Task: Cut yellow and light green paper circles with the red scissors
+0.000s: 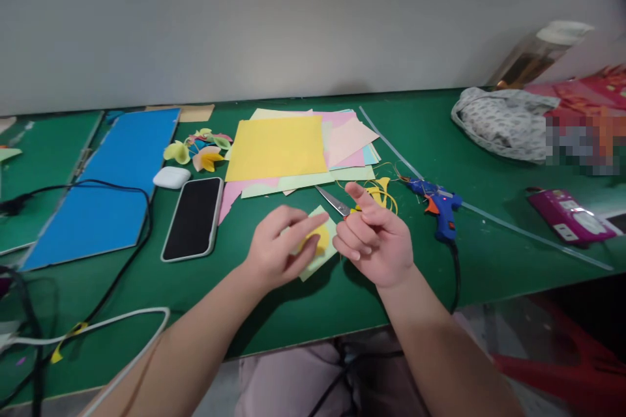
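My left hand [283, 244] is over a small light green paper [310, 272], its index finger stretched out and its thumb apart from it. Between them shows a yellow piece [321, 242], lying on or just over the green paper; contact with my fingers is unclear. To the right, my right hand [376, 241] is turned palm up. One digit points up and away, the others curl loosely, and nothing shows in them. Just beyond it lie scissors [332, 200], their handles partly hidden, beside yellow paper scraps [379, 192].
Colored paper sheets [276, 150] are stacked at the back. Left are paper flowers [208, 150], a phone [193, 218], a white case [171, 176] and a blue board [112, 189]. Right are a corded blue glue gun [443, 208], glue sticks [528, 232] and a purple box [570, 215].
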Demonstrator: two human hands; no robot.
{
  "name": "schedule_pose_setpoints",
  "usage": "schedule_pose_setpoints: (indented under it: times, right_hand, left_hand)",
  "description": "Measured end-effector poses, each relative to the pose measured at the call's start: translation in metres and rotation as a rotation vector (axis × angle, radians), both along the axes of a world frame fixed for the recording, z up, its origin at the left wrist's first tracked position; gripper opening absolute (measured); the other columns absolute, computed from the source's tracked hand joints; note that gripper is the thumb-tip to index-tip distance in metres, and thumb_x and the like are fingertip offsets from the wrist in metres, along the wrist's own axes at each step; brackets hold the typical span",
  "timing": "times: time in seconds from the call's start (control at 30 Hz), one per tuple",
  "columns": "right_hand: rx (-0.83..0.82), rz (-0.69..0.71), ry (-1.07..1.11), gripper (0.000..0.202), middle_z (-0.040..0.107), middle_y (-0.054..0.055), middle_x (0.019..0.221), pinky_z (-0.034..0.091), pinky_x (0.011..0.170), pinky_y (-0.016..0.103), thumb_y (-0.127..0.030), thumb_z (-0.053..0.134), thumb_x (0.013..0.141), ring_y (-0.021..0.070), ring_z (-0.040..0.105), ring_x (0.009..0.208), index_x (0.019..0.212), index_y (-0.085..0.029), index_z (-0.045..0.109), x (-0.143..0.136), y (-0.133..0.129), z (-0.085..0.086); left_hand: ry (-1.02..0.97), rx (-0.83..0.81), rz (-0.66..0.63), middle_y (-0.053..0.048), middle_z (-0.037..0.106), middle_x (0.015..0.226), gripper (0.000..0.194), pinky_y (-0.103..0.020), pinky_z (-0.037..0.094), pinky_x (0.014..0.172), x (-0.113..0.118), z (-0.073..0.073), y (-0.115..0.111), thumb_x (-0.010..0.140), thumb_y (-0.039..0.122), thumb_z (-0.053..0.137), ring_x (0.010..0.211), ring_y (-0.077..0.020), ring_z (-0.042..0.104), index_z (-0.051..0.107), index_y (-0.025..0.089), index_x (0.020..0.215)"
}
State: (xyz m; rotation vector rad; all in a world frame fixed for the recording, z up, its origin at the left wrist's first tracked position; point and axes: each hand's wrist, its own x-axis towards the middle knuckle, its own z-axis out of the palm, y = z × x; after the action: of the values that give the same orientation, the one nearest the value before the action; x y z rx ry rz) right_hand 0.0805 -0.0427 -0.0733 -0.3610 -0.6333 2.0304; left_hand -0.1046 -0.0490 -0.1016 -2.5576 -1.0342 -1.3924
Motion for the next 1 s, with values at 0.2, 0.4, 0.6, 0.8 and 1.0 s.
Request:
schedule_pose_setpoints:
  times: [0.2, 0.4, 0.6, 0.8, 1.0]
  right_hand:
    - [-0.037, 0.104, 0.006, 0.033, 0.016, -0.013, 0.044, 0.027, 0.037, 0.017, -0.015, 0.043, 0.077, 0.0109, 0.005, 0.040, 0.105, -0.027, 0.057, -0.006, -0.002, -0.009]
    - [-0.033, 0.125, 0.018, 0.033, 0.016, -0.013, 0.046, 0.027, 0.038, 0.015, -0.012, 0.042, 0.078, 0.0109, 0.007, 0.041, 0.105, -0.027, 0.053, -0.008, -0.005, -0.009]
    - [-0.037, 0.119, -0.024, 0.031, 0.017, -0.014, 0.045, 0.031, 0.039, 0.014, -0.014, 0.044, 0.077, 0.0101, 0.010, 0.041, 0.104, -0.027, 0.052, -0.009, -0.005, -0.005]
    - [-0.011, 0.168, -0.030, 0.031, 0.021, -0.015, 0.044, 0.033, 0.039, 0.014, -0.011, 0.043, 0.078, 0.0076, 0.011, 0.037, 0.105, -0.025, 0.051, -0.013, -0.007, -0.006]
    - [-0.053, 0.154, -0.002, 0.030, 0.025, -0.014, 0.044, 0.035, 0.040, 0.014, -0.011, 0.044, 0.078, 0.0079, 0.013, 0.038, 0.105, -0.025, 0.050, -0.016, -0.009, -0.009]
  left_hand:
    - [0.023, 0.108, -0.157, -0.004, 0.054, 0.077, 0.041, -0.028, 0.048, 0.056, 0.006, 0.000, -0.010, 0.075, 0.006, 0.055, 0.064, -0.0147, 0.051, 0.062, 0.014, 0.115]
    - [0.039, 0.110, -0.163, -0.002, 0.053, 0.073, 0.039, -0.025, 0.047, 0.054, 0.005, 0.002, -0.011, 0.075, 0.010, 0.053, 0.061, -0.0134, 0.049, 0.062, 0.016, 0.112]
    - [0.036, 0.125, -0.141, -0.001, 0.054, 0.072, 0.040, -0.023, 0.046, 0.051, 0.006, 0.000, -0.011, 0.075, 0.013, 0.051, 0.058, -0.0124, 0.049, 0.061, 0.020, 0.113]
    - [0.031, 0.128, -0.124, -0.001, 0.054, 0.071, 0.039, -0.022, 0.046, 0.050, 0.008, 0.003, -0.011, 0.073, 0.010, 0.051, 0.056, -0.0121, 0.051, 0.062, 0.017, 0.110]
    - [-0.009, 0.152, -0.145, -0.001, 0.058, 0.072, 0.032, -0.022, 0.049, 0.051, 0.007, 0.006, -0.010, 0.073, 0.013, 0.052, 0.057, -0.0117, 0.054, 0.061, 0.018, 0.103]
